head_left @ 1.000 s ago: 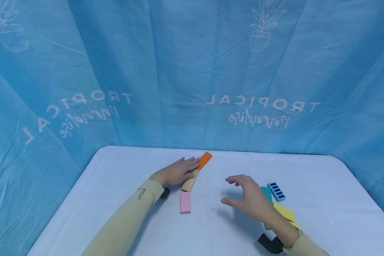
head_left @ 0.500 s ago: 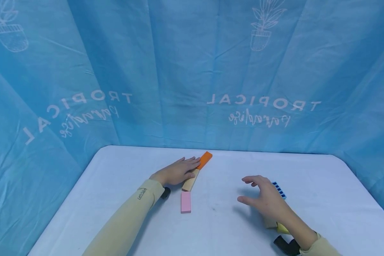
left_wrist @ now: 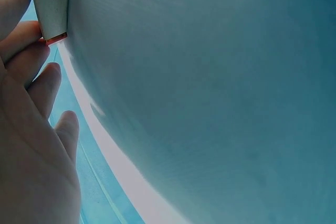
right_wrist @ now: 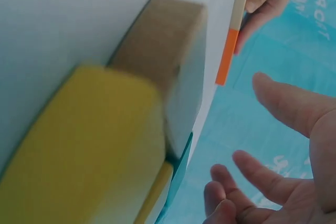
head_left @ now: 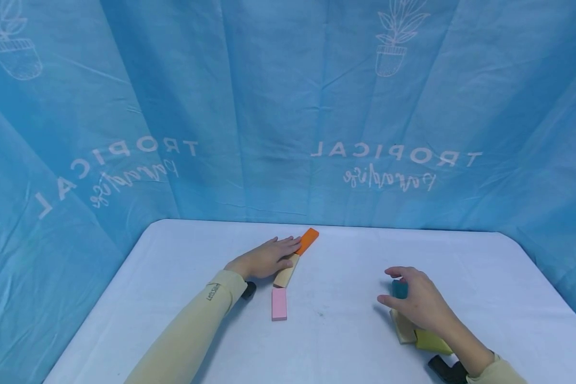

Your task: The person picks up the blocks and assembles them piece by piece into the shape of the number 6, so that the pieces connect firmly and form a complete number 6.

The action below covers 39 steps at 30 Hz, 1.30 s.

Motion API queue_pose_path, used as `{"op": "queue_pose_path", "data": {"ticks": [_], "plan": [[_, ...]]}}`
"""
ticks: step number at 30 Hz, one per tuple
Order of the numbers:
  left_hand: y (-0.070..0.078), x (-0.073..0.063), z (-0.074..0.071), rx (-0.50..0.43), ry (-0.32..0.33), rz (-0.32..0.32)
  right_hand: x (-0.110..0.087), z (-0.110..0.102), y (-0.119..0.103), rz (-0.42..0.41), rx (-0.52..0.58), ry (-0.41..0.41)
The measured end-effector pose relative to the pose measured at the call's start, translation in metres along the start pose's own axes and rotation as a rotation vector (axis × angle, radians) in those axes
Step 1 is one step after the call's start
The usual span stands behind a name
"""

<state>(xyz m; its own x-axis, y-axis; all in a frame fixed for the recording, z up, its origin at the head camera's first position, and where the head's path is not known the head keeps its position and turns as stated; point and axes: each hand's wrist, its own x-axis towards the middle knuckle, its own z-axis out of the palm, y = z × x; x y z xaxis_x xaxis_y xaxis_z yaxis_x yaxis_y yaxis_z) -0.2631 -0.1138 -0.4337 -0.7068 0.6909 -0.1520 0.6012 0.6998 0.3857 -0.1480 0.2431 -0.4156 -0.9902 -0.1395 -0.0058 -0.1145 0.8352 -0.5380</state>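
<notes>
My left hand [head_left: 264, 258] lies with straight fingers along a plain wooden block [head_left: 286, 272], fingertips at the near end of an orange block [head_left: 309, 240]. A pink block [head_left: 279, 304] continues the row toward me. In the left wrist view, the fingers [left_wrist: 44, 87] touch the wooden block's edge [left_wrist: 51, 3]. My right hand [head_left: 420, 298] hovers with thumb and fingers spread, holding nothing, over a group of blocks. Between its thumb and fingers show a teal block [head_left: 399, 289] and a bit of red; a wooden block [head_left: 403, 326] and a yellow block [head_left: 432, 341] lie below.
The blocks lie on a white-covered table [head_left: 341, 346]. A blue printed curtain [head_left: 288, 106] hangs behind and at both sides. Black wrist gear [head_left: 447, 369] sits under the right wrist, close to the yellow block.
My right hand has moved to the right over the block group, uncovering the wooden block and covering the blue block with dark squares. The left hand and its row have stayed put.
</notes>
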Motion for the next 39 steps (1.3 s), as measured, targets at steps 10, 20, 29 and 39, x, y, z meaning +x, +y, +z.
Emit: {"op": "queue_pose_path", "data": {"ticks": [10, 20, 29, 39], "plan": [[0.0, -0.001, 0.0, 0.003, 0.008, 0.002, -0.001, -0.008, 0.012, 0.028, -0.079, -0.013], [0.002, -0.002, -0.001, -0.002, 0.01, 0.0, -0.002, -0.008, 0.018, 0.031, -0.159, -0.026], [0.002, -0.002, 0.0, 0.007, 0.014, -0.009, -0.002, -0.007, 0.015, 0.083, -0.218, -0.042], [0.001, -0.001, 0.001, 0.013, 0.014, -0.008, 0.001, -0.004, 0.015, 0.054, -0.235, -0.039]]}}
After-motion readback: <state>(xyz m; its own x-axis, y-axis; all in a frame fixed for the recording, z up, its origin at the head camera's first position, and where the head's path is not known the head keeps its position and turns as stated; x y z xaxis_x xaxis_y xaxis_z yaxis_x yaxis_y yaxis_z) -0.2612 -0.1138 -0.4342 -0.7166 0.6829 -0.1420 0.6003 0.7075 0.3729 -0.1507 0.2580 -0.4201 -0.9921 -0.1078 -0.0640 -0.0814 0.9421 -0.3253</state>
